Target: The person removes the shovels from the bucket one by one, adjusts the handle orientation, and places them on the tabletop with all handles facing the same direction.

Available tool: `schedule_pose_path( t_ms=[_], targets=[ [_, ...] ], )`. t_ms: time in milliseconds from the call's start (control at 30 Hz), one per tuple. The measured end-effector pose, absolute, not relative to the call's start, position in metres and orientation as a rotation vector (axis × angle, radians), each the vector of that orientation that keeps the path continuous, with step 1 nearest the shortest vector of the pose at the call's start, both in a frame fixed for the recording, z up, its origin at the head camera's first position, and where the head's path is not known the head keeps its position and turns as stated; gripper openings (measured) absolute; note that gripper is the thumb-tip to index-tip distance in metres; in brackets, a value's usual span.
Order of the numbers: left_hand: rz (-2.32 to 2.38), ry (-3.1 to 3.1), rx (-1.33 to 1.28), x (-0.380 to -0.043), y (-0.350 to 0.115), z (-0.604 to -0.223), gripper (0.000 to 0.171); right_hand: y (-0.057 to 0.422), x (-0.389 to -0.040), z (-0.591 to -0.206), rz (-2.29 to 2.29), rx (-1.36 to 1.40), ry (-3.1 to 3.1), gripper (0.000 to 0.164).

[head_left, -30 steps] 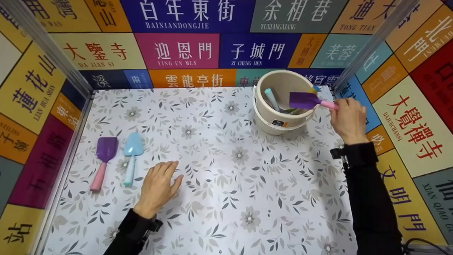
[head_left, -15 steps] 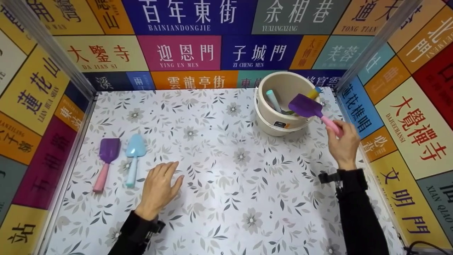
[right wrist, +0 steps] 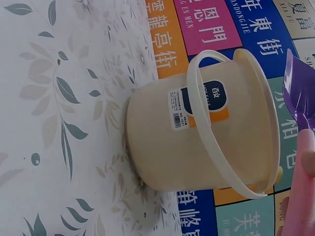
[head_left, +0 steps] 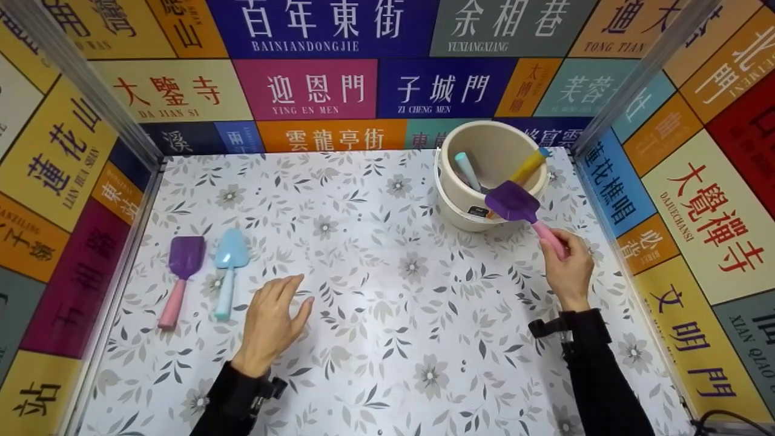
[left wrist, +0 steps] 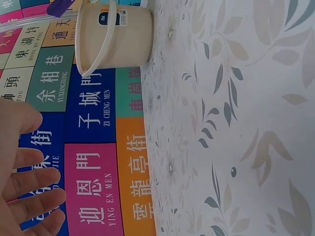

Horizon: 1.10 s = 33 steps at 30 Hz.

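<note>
My right hand (head_left: 568,266) grips the pink handle of a toy shovel (head_left: 513,201) whose purple blade points up and left, over the near rim of a cream bucket (head_left: 460,209). Inside the bucket, a teal-tipped handle (head_left: 466,169) leans at the left and a yellow handle with a blue end (head_left: 530,165) at the right. My left hand (head_left: 269,321) is held with fingers loosely extended and nothing in it. To its left lie a light blue trowel (head_left: 231,251) and a second purple shovel with a pink handle (head_left: 186,257). In the right wrist view, the purple blade (right wrist: 300,88) shows at the edge.
A white table (head_left: 363,242) with a leaf and flower print lies beneath everything. Colourful panels with Chinese lettering (head_left: 315,88) wall it in at the back and both sides. A black cable (head_left: 726,418) runs at the lower right corner.
The right hand has drawn the purple shovel toward the body and slightly left, from above the bucket's opening to its near rim. The left hand has stayed almost still.
</note>
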<state>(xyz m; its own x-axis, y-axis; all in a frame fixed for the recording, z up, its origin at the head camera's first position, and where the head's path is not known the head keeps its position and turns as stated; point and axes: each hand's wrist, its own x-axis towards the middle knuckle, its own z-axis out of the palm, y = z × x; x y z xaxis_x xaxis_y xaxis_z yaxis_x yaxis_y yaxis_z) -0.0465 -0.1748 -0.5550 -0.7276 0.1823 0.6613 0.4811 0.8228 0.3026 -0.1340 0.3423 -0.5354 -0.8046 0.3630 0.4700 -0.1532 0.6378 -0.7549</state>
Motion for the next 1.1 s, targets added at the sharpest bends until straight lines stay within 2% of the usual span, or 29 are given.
schedule_pose_path(
  t_ms=[400,1100],
  targets=[
    [-0.848,-2.223,-0.426,-0.060,-0.160,-0.538,0.041,0.323,-0.129,-0.535,1.195,-0.046,-2.221,0.026],
    [-1.405,-2.166,-0.417,-0.095,-0.079,-0.508,0.048,0.242,-0.122,-0.535,1.300,0.312,-2.297,0.025]
  ],
)
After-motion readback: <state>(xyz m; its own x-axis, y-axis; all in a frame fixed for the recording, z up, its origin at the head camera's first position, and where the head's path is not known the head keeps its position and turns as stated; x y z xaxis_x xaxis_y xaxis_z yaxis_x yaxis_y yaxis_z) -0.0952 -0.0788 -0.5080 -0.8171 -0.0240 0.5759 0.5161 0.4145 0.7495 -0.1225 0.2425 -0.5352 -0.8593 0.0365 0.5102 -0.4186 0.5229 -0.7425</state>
